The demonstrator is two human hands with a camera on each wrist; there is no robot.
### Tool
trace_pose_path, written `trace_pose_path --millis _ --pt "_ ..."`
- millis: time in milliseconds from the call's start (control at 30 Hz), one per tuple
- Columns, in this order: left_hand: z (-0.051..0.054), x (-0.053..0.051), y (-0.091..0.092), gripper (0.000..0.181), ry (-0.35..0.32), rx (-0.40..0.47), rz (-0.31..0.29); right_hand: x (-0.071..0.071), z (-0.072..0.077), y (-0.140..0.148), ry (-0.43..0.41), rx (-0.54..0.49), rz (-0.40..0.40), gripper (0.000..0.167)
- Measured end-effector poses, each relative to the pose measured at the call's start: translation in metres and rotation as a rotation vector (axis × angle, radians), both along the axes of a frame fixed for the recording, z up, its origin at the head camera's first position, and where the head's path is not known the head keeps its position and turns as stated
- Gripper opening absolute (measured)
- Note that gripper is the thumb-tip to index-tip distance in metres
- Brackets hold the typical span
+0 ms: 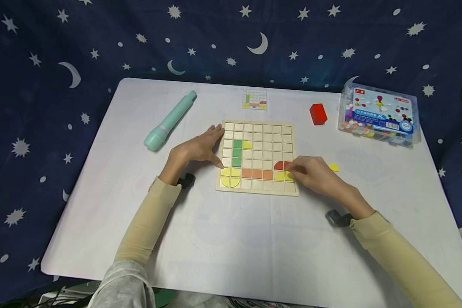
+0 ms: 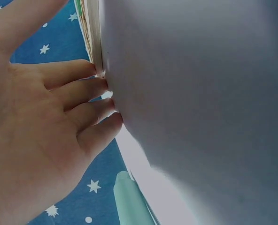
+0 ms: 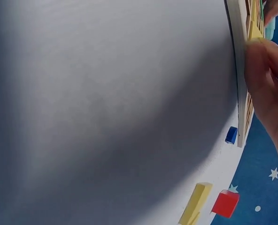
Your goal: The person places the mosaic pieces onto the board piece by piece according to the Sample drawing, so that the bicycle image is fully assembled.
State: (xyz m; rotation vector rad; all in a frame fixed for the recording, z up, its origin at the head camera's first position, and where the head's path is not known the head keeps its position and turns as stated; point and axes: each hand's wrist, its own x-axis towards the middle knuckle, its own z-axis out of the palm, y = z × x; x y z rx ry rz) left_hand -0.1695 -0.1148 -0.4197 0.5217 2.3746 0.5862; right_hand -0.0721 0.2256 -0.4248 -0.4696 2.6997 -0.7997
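Observation:
A wooden grid board (image 1: 258, 150) lies mid-table, with green squares (image 1: 236, 153), orange squares (image 1: 256, 173), a yellow circle of quarter pieces (image 1: 230, 176), a lone yellow piece (image 1: 247, 144) and red curved pieces (image 1: 279, 165) on it. My left hand (image 1: 201, 146) rests at the board's left edge, fingers spread and mostly straight, thumb near the yellow circle. At the lower right of the grid my right hand (image 1: 313, 173) pinches a yellow quarter-circle piece (image 3: 255, 32) between thumb and finger; the fingers partly hide it. Another yellow piece (image 1: 279, 176) lies beside the fingertips.
A loose yellow piece (image 1: 334, 167) lies right of the right hand. Behind it are a red block (image 1: 318, 114) and a clear plastic case (image 1: 381, 112). A small pattern card (image 1: 254, 99) lies beyond the board. At the left is a teal flashlight-shaped thing (image 1: 170, 121).

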Motion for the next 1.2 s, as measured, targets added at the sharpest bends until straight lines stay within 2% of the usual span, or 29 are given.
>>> trace_pose_path --millis 333,533,700,933,1200 --pt "-0.0008 0.0000 -0.0009 0.126 0.001 0.004 0.005 0.0011 -0.0008 0.0012 -0.024 0.001 -0.009 0.019" --pt "-0.0002 0.0007 -0.0012 0.126 0.002 0.005 0.000 -0.0001 -0.0016 -0.0005 -0.003 0.005 0.019 0.025" --pt "-0.0004 0.0010 -0.0005 0.126 -0.002 0.010 -0.001 -0.0004 -0.0027 -0.0007 -0.005 0.016 0.021 0.024" --pt "-0.0005 -0.0001 -0.0001 0.126 -0.001 0.005 0.000 0.0010 0.0013 -0.0022 -0.023 0.045 0.001 0.021" --pt "-0.0013 -0.0006 0.0006 0.126 0.000 0.002 -0.002 0.0023 0.0053 -0.0042 -0.022 0.071 0.028 0.020"
